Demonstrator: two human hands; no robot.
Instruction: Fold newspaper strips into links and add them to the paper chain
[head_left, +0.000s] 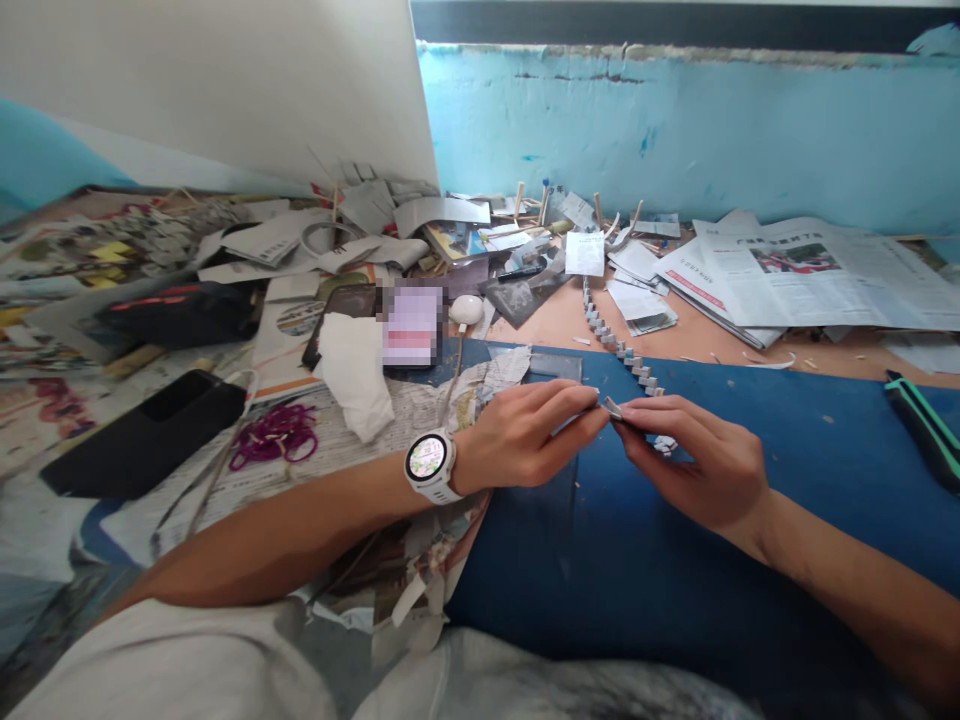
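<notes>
Left hand point(529, 435) has fingertips bunched, any hold not determinable, while a grey-white, zigzag paper chain point(628, 360) curves onto the blue mat point(795, 440), partly hidden behind the right hand point(697, 460), which pinches a folded strip point(613, 408) too small to make out clearly

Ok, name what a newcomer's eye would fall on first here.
The left hand and right hand probably come first, close together above the blue mat, the right pinching a small folded piece. Behind them, a zigzag chain runs toward the wall. At left, bright purple string lies tangled on newspaper.
</notes>
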